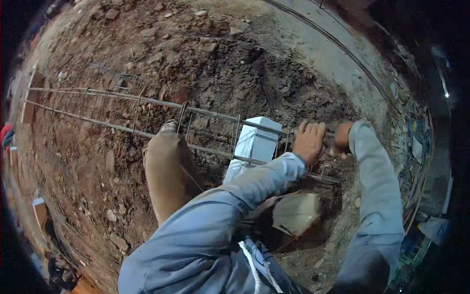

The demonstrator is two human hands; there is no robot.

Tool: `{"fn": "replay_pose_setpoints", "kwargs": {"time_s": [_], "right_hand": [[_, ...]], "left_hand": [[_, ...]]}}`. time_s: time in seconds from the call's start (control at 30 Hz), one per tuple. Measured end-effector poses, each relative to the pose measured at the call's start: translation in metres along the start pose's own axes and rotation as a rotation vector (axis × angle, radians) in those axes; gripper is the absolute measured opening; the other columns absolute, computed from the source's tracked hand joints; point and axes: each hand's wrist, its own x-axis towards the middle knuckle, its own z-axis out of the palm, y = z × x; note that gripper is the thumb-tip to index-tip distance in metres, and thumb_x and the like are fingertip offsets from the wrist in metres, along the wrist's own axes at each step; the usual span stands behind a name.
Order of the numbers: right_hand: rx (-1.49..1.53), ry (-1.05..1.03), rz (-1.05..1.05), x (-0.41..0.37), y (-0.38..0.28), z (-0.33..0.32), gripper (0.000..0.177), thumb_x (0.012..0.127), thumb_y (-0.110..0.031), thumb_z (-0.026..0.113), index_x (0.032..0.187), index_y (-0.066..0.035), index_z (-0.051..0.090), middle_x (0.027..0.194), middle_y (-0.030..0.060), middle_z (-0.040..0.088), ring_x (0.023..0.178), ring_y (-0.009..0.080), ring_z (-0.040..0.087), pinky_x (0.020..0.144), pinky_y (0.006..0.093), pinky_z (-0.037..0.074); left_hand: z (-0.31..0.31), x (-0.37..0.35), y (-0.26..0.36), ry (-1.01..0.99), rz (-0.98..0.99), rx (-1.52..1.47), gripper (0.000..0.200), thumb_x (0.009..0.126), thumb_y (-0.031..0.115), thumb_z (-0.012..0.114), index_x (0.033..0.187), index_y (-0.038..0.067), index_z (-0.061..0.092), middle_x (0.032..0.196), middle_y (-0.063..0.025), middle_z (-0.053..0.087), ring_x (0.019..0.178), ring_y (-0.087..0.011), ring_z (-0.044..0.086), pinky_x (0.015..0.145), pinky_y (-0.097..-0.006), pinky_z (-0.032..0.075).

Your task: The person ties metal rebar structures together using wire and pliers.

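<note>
A long cage of steel bars with wire or steel ties runs from the far left to my hands. It rests over a pale block beneath its right part. My left hand is closed around the cage's right end, its fingers over the bar. Just to its right, my right hand is closed at the bar end; what its fingers hold is blurred and partly hidden by the sleeve.
My knee is beside the cage. A brick-like block supports its far left end. Rough soil surrounds it. Long thin rods curve across the upper right. Another block stands at lower left.
</note>
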Motion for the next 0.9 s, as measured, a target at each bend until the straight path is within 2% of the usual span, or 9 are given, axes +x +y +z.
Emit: {"fn": "replay_pose_setpoints", "kwargs": {"time_s": [0.07, 0.2, 0.33, 0.4, 0.5, 0.6, 0.73, 0.8, 0.9], "right_hand": [[-0.111, 0.280, -0.005, -0.015, -0.006, 0.007, 0.030, 0.069, -0.028, 0.068, 0.090, -0.006, 0.068, 0.093, 0.0106, 0.065, 0.080, 0.0257, 0.062, 0.072, 0.0332, 0.049], [-0.647, 1.465, -0.060, -0.001, -0.016, 0.054, 0.023, 0.068, -0.022, 0.067, 0.082, -0.003, 0.067, 0.081, 0.0144, 0.065, 0.078, 0.0259, 0.064, 0.067, 0.0367, 0.051], [-0.558, 1.470, -0.078, 0.017, 0.007, 0.067, 0.016, 0.075, -0.018, 0.058, 0.083, -0.006, 0.066, 0.092, 0.0162, 0.063, 0.089, 0.0263, 0.062, 0.074, 0.0411, 0.049], [-0.285, 1.033, -0.041, 0.024, 0.013, 0.062, 0.026, 0.070, -0.028, 0.070, 0.071, -0.002, 0.065, 0.069, 0.0098, 0.064, 0.061, 0.0221, 0.061, 0.052, 0.0370, 0.046], [0.030, 0.544, -0.010, 0.002, 0.015, 0.035, 0.032, 0.070, -0.033, 0.072, 0.070, -0.002, 0.064, 0.063, 0.0094, 0.063, 0.055, 0.0201, 0.059, 0.049, 0.0356, 0.046], [0.480, 0.106, -0.169, -0.006, 0.027, 0.038, 0.041, 0.067, -0.039, 0.075, 0.071, 0.000, 0.063, 0.059, 0.0079, 0.061, 0.049, 0.0167, 0.058, 0.047, 0.0333, 0.046], [0.004, 0.971, -0.194, 0.007, 0.016, 0.107, 0.044, 0.065, -0.033, 0.074, 0.093, -0.003, 0.058, 0.084, 0.0120, 0.064, 0.074, 0.0221, 0.063, 0.062, 0.0402, 0.049], [-0.175, 1.302, -0.003, 0.037, -0.001, 0.132, 0.027, 0.073, -0.022, 0.061, 0.093, -0.005, 0.056, 0.091, 0.0130, 0.063, 0.090, 0.0251, 0.061, 0.073, 0.0390, 0.049], [-0.103, 1.202, -0.030, 0.024, -0.002, 0.128, 0.023, 0.077, -0.025, 0.057, 0.090, -0.006, 0.062, 0.092, 0.0126, 0.064, 0.088, 0.0247, 0.062, 0.072, 0.0383, 0.050]], "left_hand": [[-0.010, 0.013, 0.005, -0.301, -0.398, -0.350, 0.064, 0.062, 0.023, 0.068, 0.115, 0.002, 0.040, 0.095, -0.0150, 0.054, 0.095, -0.0333, 0.051, 0.083, -0.0437, 0.039], [-0.019, 0.025, -0.021, -0.287, -0.232, -0.608, 0.052, 0.062, 0.018, 0.065, 0.110, 0.005, 0.047, 0.084, -0.0196, 0.058, 0.081, -0.0395, 0.054, 0.070, -0.0464, 0.043], [0.002, 0.038, -0.040, -0.712, -0.068, -0.654, 0.046, 0.066, 0.024, 0.064, 0.106, 0.005, 0.053, 0.082, -0.0224, 0.059, 0.081, -0.0373, 0.058, 0.072, -0.0423, 0.046], [0.011, 0.023, -0.031, -0.665, -0.129, -0.775, 0.054, 0.066, 0.027, 0.067, 0.114, 0.008, 0.050, 0.086, -0.0195, 0.060, 0.090, -0.0342, 0.058, 0.083, -0.0436, 0.042], [-0.051, 0.022, 0.001, -0.577, -0.227, -0.227, 0.071, 0.069, 0.026, 0.069, 0.130, 0.014, 0.035, 0.116, -0.0166, 0.050, 0.114, -0.0325, 0.044, 0.102, -0.0517, 0.020], [-0.035, -0.006, 0.010, -0.373, -0.177, -0.088, 0.065, 0.068, 0.018, 0.066, 0.126, 0.010, 0.038, 0.114, -0.0172, 0.049, 0.111, -0.0331, 0.045, 0.102, -0.0480, 0.025], [-0.026, -0.004, 0.002, -0.553, -0.097, -0.132, 0.059, 0.068, 0.013, 0.062, 0.124, 0.012, 0.042, 0.105, -0.0145, 0.054, 0.104, -0.0334, 0.050, 0.089, -0.0410, 0.040], [-0.018, 0.006, -0.007, -0.564, -0.046, -0.180, 0.038, 0.067, 0.010, 0.056, 0.104, 0.014, 0.059, 0.078, -0.0150, 0.063, 0.073, -0.0344, 0.061, 0.064, -0.0418, 0.049], [0.011, 0.014, -0.038, -0.661, 0.130, -0.311, 0.043, 0.066, 0.011, 0.057, 0.110, 0.016, 0.057, 0.076, -0.0146, 0.062, 0.075, -0.0345, 0.060, 0.066, -0.0434, 0.048]]}}
